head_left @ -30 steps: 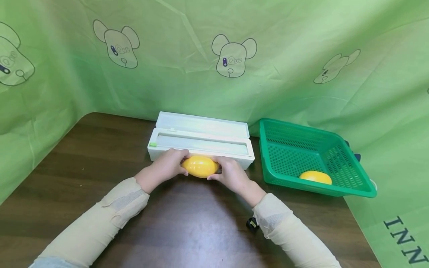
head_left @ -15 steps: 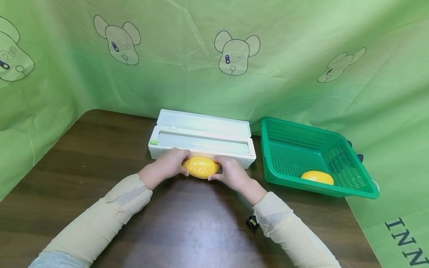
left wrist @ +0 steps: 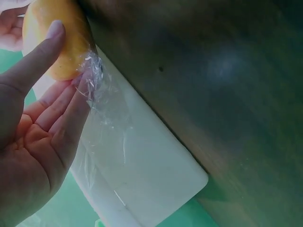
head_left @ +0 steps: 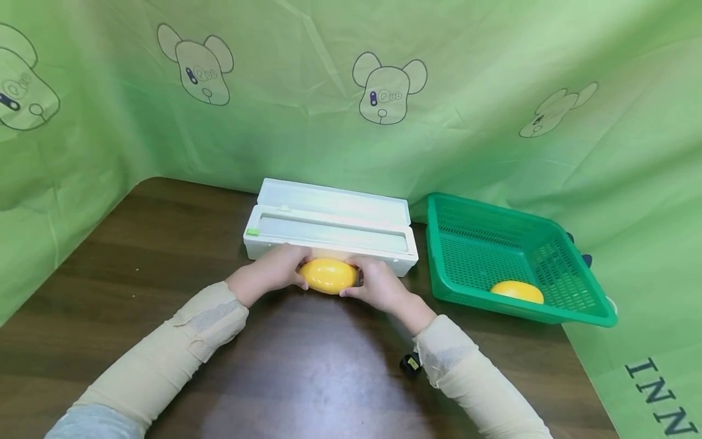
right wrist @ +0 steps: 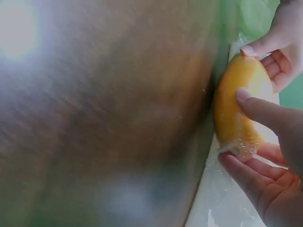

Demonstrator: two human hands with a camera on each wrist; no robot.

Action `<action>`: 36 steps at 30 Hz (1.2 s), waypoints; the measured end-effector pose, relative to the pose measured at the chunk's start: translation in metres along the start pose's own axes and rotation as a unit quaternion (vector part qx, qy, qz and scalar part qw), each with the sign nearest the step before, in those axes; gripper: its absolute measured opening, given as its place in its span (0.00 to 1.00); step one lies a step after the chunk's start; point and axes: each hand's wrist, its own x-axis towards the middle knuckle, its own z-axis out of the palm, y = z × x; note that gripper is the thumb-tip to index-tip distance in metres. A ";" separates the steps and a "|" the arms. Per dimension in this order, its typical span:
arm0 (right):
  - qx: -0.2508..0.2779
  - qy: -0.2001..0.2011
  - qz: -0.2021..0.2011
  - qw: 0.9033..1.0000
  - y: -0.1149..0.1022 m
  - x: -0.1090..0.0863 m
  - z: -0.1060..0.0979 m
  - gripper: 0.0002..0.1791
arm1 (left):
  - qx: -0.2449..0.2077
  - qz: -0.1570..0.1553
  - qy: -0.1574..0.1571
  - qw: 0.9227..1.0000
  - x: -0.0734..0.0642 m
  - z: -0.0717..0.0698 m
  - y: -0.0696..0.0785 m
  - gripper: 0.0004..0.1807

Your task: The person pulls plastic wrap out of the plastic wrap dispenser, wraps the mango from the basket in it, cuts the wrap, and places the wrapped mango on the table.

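Note:
A yellow mango [head_left: 328,276], oval and glossy, is held lengthwise between both hands just in front of the white cling film dispenser [head_left: 329,238]. My left hand [head_left: 278,268] grips its left end, and my right hand [head_left: 379,285] grips its right end. Crinkled clear cling film [left wrist: 94,75] gathers at the mango's end by the left fingertips in the left wrist view. More film [right wrist: 239,146] bunches at the other end, near my right fingers, in the right wrist view. Some film lies over the dispenser's front. The dispenser's lid [head_left: 331,198] is tipped back.
A green plastic basket [head_left: 433,256] stands to the right, with another yellow mango [head_left: 517,291] inside near its front wall. Behind everything hangs a green printed curtain [head_left: 307,122]. The dark wooden table [head_left: 307,366] stretches toward me. A small black object [head_left: 410,364] shows by my right sleeve.
Both hands keep their hold on the mango, which stays almost in place before the dispenser. The head view has shifted slightly.

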 end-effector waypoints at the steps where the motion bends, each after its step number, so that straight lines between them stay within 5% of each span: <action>1: 0.019 0.001 0.008 1.000 -0.001 -0.001 0.000 0.28 | -0.001 0.003 0.003 1.000 0.000 -0.002 -0.001 0.18; 7: 0.131 0.017 0.048 0.990 -0.003 -0.009 0.001 0.33 | -0.030 0.001 0.031 0.999 -0.005 0.001 -0.002 0.24; 19: 0.127 0.068 0.039 0.989 -0.009 -0.019 0.005 0.30 | -0.034 0.023 0.082 0.996 -0.014 0.007 0.001 0.26; 25: 0.009 0.067 0.006 0.998 -0.012 -0.020 0.012 0.37 | -0.029 0.047 0.094 0.994 -0.018 0.008 0.003 0.27; 36: -0.126 0.091 0.036 0.987 -0.022 -0.015 0.008 0.38 | 0.009 0.053 0.136 0.989 -0.025 0.008 0.012 0.22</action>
